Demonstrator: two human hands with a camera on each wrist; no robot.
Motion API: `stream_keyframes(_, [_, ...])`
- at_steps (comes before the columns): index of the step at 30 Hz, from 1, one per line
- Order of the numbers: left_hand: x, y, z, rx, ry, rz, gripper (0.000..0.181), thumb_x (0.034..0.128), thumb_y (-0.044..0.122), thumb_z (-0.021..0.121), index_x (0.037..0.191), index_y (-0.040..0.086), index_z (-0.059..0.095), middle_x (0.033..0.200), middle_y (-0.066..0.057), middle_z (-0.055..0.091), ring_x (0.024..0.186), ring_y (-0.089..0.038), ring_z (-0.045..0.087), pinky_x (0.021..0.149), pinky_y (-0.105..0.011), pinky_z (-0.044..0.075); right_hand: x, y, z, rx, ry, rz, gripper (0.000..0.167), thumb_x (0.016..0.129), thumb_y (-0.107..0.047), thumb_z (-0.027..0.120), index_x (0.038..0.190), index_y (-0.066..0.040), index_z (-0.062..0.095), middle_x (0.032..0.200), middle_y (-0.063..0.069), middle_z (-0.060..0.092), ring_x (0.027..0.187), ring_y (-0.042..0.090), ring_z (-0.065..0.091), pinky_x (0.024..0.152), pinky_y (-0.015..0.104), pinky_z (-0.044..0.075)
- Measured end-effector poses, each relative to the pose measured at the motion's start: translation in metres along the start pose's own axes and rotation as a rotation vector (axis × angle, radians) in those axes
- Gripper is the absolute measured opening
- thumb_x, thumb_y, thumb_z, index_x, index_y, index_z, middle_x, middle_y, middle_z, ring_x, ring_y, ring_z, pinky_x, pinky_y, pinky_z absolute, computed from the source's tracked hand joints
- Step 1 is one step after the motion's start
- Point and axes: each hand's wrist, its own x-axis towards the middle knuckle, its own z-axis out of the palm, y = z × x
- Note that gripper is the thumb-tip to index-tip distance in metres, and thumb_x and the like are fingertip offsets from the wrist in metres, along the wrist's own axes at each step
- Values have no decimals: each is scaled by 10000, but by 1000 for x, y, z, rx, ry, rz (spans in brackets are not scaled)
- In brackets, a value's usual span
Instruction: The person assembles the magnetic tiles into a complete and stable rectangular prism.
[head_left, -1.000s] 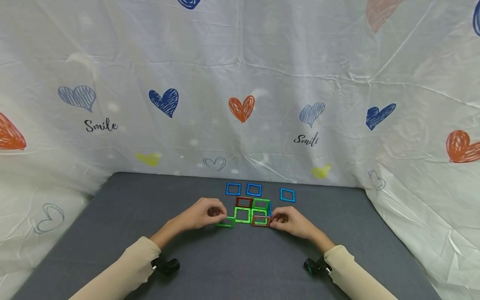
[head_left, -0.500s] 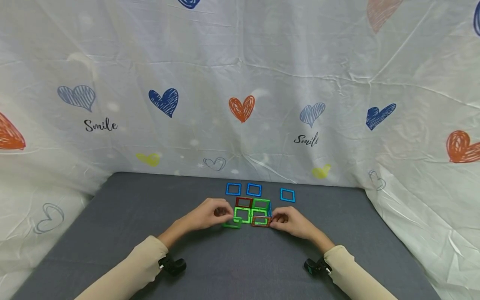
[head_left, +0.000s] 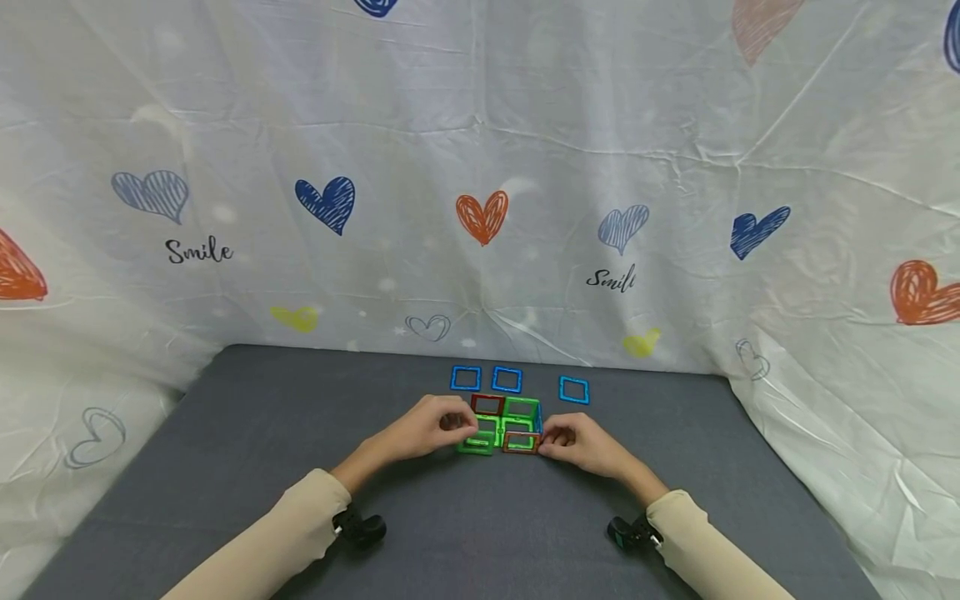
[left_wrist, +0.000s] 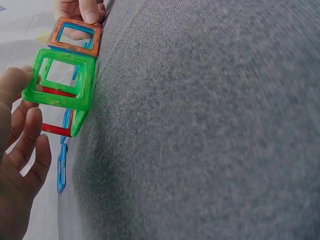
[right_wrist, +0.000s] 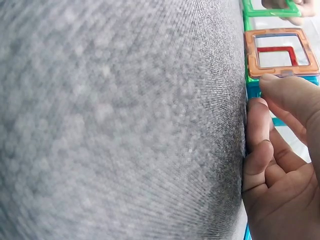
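My left hand (head_left: 431,429) pinches a green square magnetic tile (left_wrist: 60,101) by its left edge, holding it raised at the front left of a small tile structure. Two green tiles (head_left: 499,433) form the base. At its back stand a red tile (head_left: 487,396) and a green tile (head_left: 521,400); a blue tile (head_left: 538,417) stands at the right side. An orange-red tile (right_wrist: 252,52) stands at the front right. My right hand (head_left: 585,443) pinches that front right corner, thumb on the orange-red tile's edge. Its fingertips are partly hidden behind the tiles.
Three blue square tiles lie behind the structure: one at left (head_left: 466,367), one in the middle (head_left: 507,369) and one farther right (head_left: 573,379). Grey cloth (head_left: 480,533) covers the table, and a white curtain (head_left: 390,275) with hearts hangs along its back edge.
My left hand has moved right with the green tile, from beside the structure to its front left, where it overlaps the base tile. The right hand has stayed at the front right corner.
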Motion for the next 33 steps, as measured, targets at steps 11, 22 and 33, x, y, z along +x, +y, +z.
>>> stream_keyframes(11, [5,0,3,6,-12,-9,138,1008,184,684,1061,72,744,923,95,633,763,-74,597,684,-274,532,2,22,2,26,-2,-5,83,958,-91,733,1038,-66,730,923,40,687,767,194,624,658,277,513])
stream_keyframes(22, [1,0,2,-14,-13,-36,128,990,181,705,1085,102,739,958,88,666,804,-85,629,703,-289,543,3,23,1,-3,0,9,80,960,-94,733,1038,-78,730,914,17,675,768,177,617,663,296,514])
stream_keyframes(33, [-5,-6,2,-43,-26,-87,197,928,83,767,1117,122,722,993,46,698,862,-84,670,743,-286,565,2,24,1,-19,-5,13,60,961,-92,731,1020,-84,729,893,14,666,753,174,607,647,282,503])
